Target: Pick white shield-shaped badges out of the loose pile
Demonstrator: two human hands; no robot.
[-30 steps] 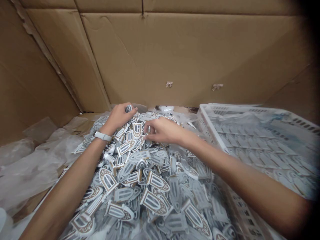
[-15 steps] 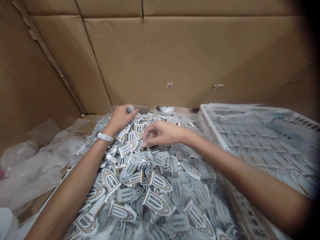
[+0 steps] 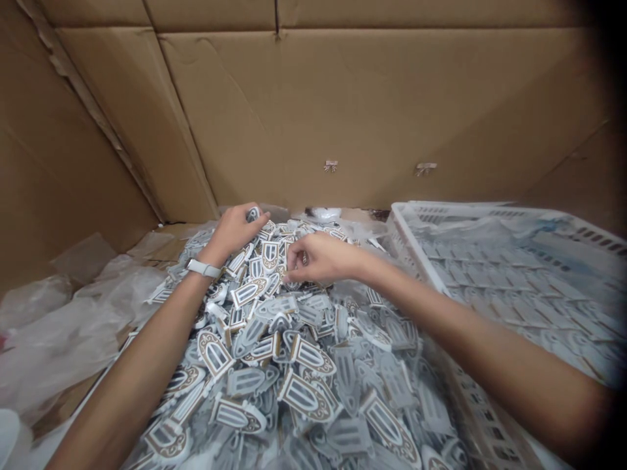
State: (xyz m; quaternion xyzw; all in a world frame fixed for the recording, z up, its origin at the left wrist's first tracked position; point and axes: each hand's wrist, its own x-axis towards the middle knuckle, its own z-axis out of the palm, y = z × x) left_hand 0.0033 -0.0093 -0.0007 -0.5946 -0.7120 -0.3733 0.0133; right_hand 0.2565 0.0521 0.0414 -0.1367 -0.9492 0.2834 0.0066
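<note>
A heap of small arched window-shaped plastic pieces (image 3: pixel 306 395), white and grey with gold-brown scrollwork, spreads out before me. At the heap's far left, my left hand (image 3: pixel 234 230), with a pale band on its wrist, is closed around an arched plastic piece (image 3: pixel 253 213) whose rounded end shows between thumb and fingers. My right hand (image 3: pixel 323 256) is over the heap's far middle, thumb and fingertips pinched in among the pieces. What lies between those fingertips is mostly hidden. An arched piece (image 3: pixel 270 254) with a gold pattern lies between the two hands.
On the right stands a white plastic basket (image 3: pixel 421 258), holding rows of similar pieces (image 3: pixel 509 294) with clear plastic film. Crumpled clear plastic bags (image 3: pixel 73 333) lie on the left. A cardboard wall (image 3: pixel 274 117) closes off the back. A white rounded object (image 3: pixel 10 437) shows at lower left.
My right hand has shifted slightly right, and its thumb and fingers have drawn closer together. My left hand keeps its place and its hold on the arched piece.
</note>
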